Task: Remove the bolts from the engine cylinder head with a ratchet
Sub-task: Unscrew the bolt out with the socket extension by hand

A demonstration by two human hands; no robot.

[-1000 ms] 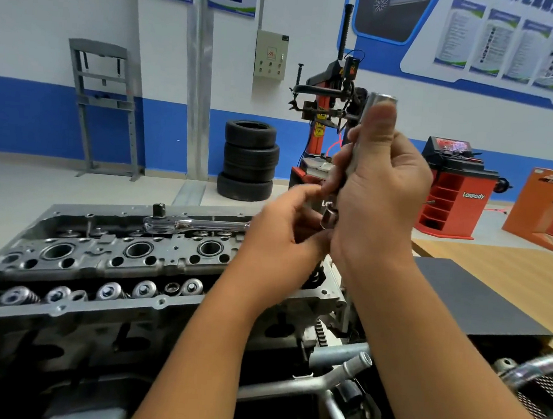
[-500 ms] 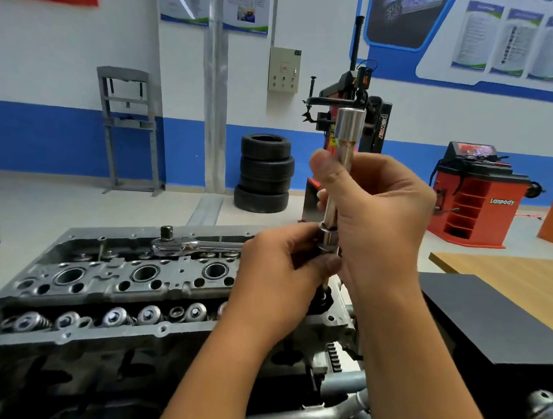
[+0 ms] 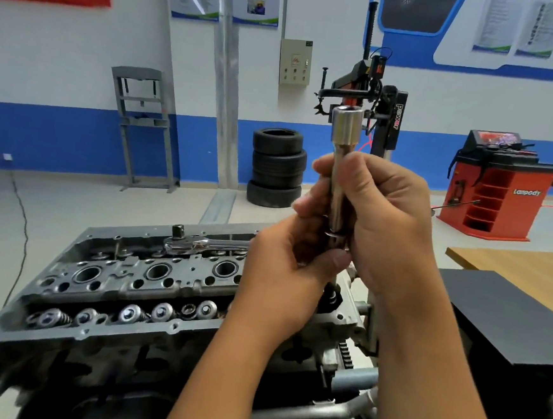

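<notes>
Both hands are raised over the cylinder head [image 3: 150, 285]. Right hand [image 3: 383, 217] grips the upright extension bar [image 3: 342, 168]; left hand [image 3: 283, 269] pinches its lower end.

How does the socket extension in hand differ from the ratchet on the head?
The socket extension stands upright, gripped by the right hand with the left hand pinching its lower end; the ratchet lies flat, untouched, on the cylinder head. The extension is a round shaft with a wider top; the ratchet has a broad head with an upright square drive. Both are shiny metal.
</notes>
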